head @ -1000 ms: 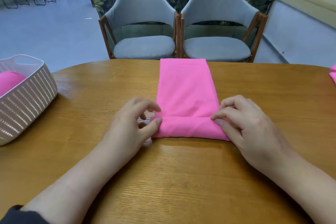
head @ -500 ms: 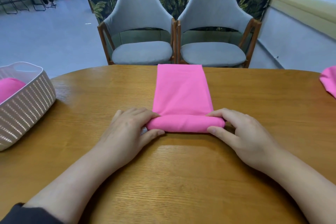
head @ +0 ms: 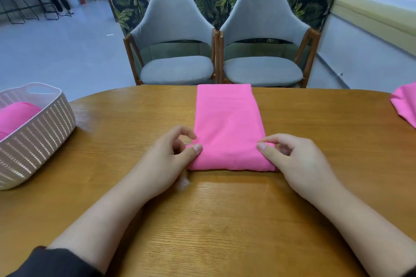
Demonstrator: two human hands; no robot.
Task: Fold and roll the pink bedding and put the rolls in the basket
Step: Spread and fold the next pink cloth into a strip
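The long pink strip (head: 227, 119) lies on the table (head: 112, 141), pointing straight away, and the left hand (head: 164, 162) and right hand (head: 299, 162) each pinch an end of its rolled near edge.

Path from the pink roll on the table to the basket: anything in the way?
Nothing visible. The left hand and right hand pinch the ends of the partly rolled pink bedding. Only bare table lies between it and the white basket at left, which already holds a pink roll but shows open space.
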